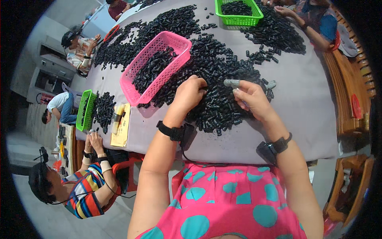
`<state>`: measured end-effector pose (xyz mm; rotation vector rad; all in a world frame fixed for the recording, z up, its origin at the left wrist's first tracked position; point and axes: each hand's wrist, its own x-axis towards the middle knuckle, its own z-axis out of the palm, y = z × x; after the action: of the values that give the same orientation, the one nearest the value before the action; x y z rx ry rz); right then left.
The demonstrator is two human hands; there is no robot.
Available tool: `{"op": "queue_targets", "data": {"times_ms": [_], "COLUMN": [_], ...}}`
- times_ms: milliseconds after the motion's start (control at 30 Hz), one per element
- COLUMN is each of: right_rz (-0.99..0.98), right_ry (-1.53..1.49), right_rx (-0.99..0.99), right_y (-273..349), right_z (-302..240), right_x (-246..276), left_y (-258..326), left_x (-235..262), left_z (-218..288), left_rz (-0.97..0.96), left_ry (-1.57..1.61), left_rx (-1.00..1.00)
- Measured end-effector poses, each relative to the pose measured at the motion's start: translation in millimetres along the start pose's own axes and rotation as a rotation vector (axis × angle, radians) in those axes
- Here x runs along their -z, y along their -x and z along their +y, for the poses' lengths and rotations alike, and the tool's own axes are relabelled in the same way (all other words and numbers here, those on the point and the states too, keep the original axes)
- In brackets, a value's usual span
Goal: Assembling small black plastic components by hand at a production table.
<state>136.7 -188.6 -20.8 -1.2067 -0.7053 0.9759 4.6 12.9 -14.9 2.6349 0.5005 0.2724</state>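
many small black cylindrical pieces (223, 109) lie heaped on the table (302, 103) beneath the curled left grip (191, 92), contents hidden, and the nearly closed right grip (252, 97), its hold on a grey piece (230, 83) unclear; light, one-at-a-time fingertip handling seems best

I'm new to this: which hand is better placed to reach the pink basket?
Probably the left hand: it is near the pink basket, while the right hand is farther off, across black pieces.
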Motion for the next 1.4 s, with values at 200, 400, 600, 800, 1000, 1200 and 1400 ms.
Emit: {"op": "queue_targets", "data": {"times_ms": [200, 400, 600, 800, 1000, 1200, 1400], "right_rz": [-0.004, -0.005, 0.006, -0.003, 0.04, -0.016, -0.023], "right_ry": [0.023, 0.007, 0.02, 0.023, 0.011, 0.002, 0.015], "right_rx": [0.0, 0.024, 0.031, 0.018, 0.013, -0.005, 0.028], "right_y": [2.1, 2.1, 1.3, -0.8, 0.9, 0.9, 1.3], "right_z": [1.0, -4.0, 0.0, 3.3, 0.1, 1.4, 2.5], "right_x": [1.9, -0.8, -2.1, -3.2, -7.6, -7.2, -9.8], "left_y": [-3.1, 9.2, 24.0, 29.2, 31.6, 32.4, 32.6], "left_x": [2.9, 1.0, -25.1, -37.5, -36.1, -43.1, -47.6], "left_z": [15.8, 18.4, 32.5, 19.9, 24.8, 23.5, 34.4], "left_rz": [-0.074, 0.0, -0.042, -0.096, -0.106, -0.133, -0.112], "left_ry": [-0.208, 0.855, 1.601, 1.818, 1.846, 1.81, 1.613], "left_rx": [-0.022, 0.196, 0.315, 0.281, 0.303, 0.31, 0.248]}}
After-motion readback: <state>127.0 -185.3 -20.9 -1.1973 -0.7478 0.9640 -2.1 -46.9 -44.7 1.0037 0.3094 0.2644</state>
